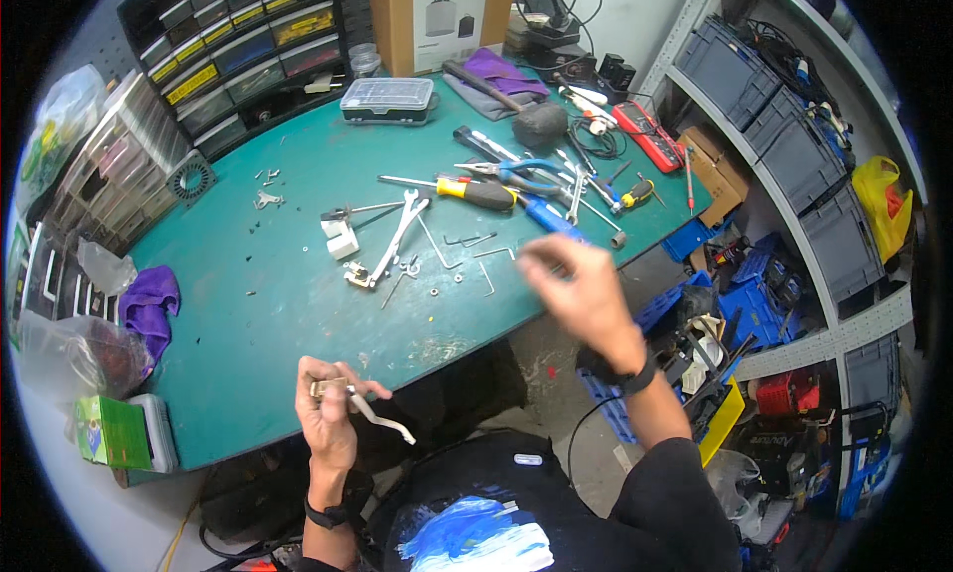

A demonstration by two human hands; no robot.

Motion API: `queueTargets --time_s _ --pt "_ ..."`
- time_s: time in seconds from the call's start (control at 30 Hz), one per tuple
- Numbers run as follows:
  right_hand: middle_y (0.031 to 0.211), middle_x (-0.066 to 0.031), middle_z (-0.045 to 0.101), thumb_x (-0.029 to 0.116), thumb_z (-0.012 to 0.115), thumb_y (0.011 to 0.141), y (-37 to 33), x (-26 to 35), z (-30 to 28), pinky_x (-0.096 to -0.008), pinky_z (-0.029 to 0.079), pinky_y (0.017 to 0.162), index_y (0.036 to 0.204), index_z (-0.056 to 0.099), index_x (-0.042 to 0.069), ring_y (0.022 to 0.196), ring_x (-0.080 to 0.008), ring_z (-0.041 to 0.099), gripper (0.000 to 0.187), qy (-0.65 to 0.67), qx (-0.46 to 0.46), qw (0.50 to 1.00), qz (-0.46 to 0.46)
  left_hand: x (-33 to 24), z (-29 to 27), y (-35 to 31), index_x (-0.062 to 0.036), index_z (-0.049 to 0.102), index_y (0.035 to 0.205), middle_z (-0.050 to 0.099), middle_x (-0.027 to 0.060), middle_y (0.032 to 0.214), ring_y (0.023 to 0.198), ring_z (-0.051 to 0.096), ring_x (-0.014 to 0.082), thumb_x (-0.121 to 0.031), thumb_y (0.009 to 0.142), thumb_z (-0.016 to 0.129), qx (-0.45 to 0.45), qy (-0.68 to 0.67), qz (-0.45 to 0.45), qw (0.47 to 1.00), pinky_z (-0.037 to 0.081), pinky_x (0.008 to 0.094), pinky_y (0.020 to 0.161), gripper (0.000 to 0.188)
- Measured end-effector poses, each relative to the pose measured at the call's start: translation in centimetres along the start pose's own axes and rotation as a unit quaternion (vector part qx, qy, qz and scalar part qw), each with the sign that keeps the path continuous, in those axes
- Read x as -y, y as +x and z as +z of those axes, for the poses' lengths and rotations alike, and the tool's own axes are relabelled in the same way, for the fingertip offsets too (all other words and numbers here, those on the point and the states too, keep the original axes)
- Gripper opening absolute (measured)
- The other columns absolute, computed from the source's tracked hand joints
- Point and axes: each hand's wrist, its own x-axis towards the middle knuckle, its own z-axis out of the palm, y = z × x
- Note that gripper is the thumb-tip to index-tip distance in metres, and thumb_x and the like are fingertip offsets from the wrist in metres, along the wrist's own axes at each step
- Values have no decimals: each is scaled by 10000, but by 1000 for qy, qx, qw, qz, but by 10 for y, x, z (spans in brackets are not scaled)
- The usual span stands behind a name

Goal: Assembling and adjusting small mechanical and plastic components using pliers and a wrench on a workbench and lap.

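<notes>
my left hand (pixel 328 418) pinches white lever (pixel 382 421) by worktop (pixel 268 359) edge; loose hold could drop it. my right hand (pixel 588 299) above worktop edge: blurry, can't tell grip.

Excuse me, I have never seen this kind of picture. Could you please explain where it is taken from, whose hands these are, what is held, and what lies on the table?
There is no robot here: these are a person's bare hands. A wide camera on that person's head looks down, so picture left is the person's left, and straight edges look bent.

The left hand holds a small brass-coloured part with a white lever. The right hand is at the table's near edge, fingers bent; I cannot tell whether it holds anything.

On the green table lie a yellow-and-black screwdriver, blue-handled pliers, a dark-headed mallet, a red meter and a clear-lidded box, among other small items.
</notes>
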Motion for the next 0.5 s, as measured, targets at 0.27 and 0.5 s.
queueTargets --time_s 0.27,0.5 --pt "730 -178 688 282 707 873 61 -82 -50 -406 514 651 853 642 -21 697 -318 692 310 -187 -32 967 168 5 6 12 -127 367 893 394 6 590 451 349 90 -366 1030 458 -112 70 -20 991 476 274 408 289" --pt "743 -142 693 166 767 816 73 -110 -42 -324 528 571 934 569 -28 620 -185 681 301 -27 1 981 190 8 -8 15 -109 374 915 405 27 604 439 396 118 -262 1019 470 -99 -62 -12 993 455 275 386 208"
